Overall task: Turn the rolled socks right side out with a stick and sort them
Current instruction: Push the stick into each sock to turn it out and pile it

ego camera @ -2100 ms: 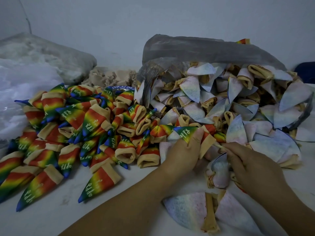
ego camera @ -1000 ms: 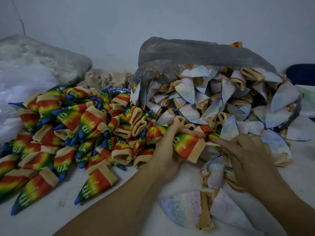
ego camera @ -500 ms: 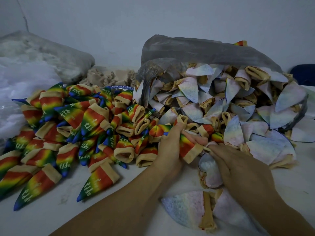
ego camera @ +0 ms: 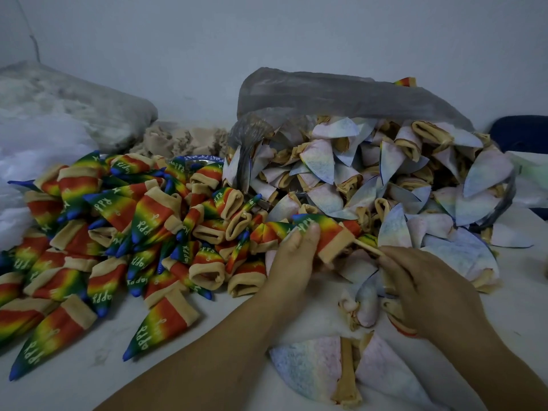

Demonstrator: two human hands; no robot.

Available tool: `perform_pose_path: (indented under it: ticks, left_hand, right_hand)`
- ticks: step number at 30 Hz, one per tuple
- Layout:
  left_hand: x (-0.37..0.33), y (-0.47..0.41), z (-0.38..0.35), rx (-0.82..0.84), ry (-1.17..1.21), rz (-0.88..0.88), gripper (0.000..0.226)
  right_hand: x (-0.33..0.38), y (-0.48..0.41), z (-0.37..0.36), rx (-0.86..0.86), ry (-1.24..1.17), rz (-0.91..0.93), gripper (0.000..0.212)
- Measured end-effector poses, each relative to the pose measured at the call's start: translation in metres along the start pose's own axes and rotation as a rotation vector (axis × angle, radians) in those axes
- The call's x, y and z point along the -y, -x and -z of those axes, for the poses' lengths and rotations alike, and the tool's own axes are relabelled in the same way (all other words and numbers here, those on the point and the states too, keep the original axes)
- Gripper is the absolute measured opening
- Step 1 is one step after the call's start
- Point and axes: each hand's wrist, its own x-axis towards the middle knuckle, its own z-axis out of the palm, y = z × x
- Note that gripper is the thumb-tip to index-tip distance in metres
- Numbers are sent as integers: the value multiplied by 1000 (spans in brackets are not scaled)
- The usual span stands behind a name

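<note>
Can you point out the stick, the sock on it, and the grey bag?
Thin tan wooden stick [ego camera: 367,247]: head view, middle of its bare shaft.
Bright rainbow sock with tan cuff [ego camera: 327,231]: head view, its red band.
Crumpled grey plastic bag [ego camera: 326,93]: head view, top fold.

Sock heaps [ego camera: 118,232] L/R; table [ego camera: 98,372] front-left free.

— What's behind it all?
— A plain pale wall [ego camera: 207,40] in dim, flat light. A thin cord [ego camera: 35,46] hangs down it at the far left.
— And underneath?
— A white bench [ego camera: 89,378], slightly scuffed.
— Any furniture?
— Something dark blue [ego camera: 522,133] at the right edge, against the wall. I can't tell what.
</note>
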Motion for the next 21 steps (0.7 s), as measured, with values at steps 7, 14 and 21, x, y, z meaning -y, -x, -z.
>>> perform_pose_path:
  ticks: [7, 14, 21]
  left_hand:
    - [2, -17, 9, -179, 36, -40, 42]
    - [-5, -8, 7, 23, 13, -90, 14]
    - [3, 9, -9, 312, -176, -196, 20]
  right_hand:
    - [1, 2, 2, 47, -16, -118, 16]
    - [-1, -3, 7, 23, -231, -271, 19]
    - [22, -2, 6, 222, -642, -296, 34]
